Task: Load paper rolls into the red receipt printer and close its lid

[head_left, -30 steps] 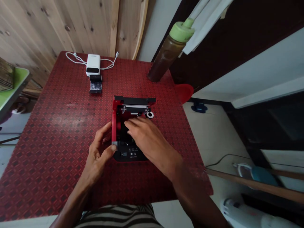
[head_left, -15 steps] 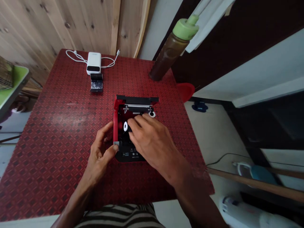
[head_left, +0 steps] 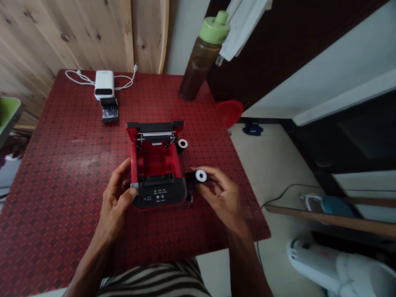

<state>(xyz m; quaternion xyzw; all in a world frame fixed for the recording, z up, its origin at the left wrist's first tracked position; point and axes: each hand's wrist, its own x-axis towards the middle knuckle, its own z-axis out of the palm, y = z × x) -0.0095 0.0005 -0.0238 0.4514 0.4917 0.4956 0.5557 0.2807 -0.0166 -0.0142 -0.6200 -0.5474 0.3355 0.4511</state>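
A red and black label printer (head_left: 159, 198) stands on the table with its lid (head_left: 154, 128) tipped up at the back and its red inner bay exposed. My left hand (head_left: 116, 196) grips its left side, the thumb on the grey front corner and the fingers along the wall. Just off the printer's right side, my right hand (head_left: 221, 192) holds a small black roll with a white core (head_left: 201, 176) between thumb and fingers. A dark strip hangs near that roll. Another black roll with a white ring end (head_left: 182, 144) lies beside the printer's back right corner.
On the patterned red table (head_left: 74, 198), a white power bank (head_left: 104, 82) with a white cable sits at the back left, a black strip (head_left: 109, 110) in front of it. A tall brown bottle (head_left: 198, 66) with a green cap stands at the back right. A red stool (head_left: 229, 112) is beyond.
My right hand has lifted the roll out of the printer's bay and carried it to the right. My left hand stays on the printer's corner. The view has shifted.
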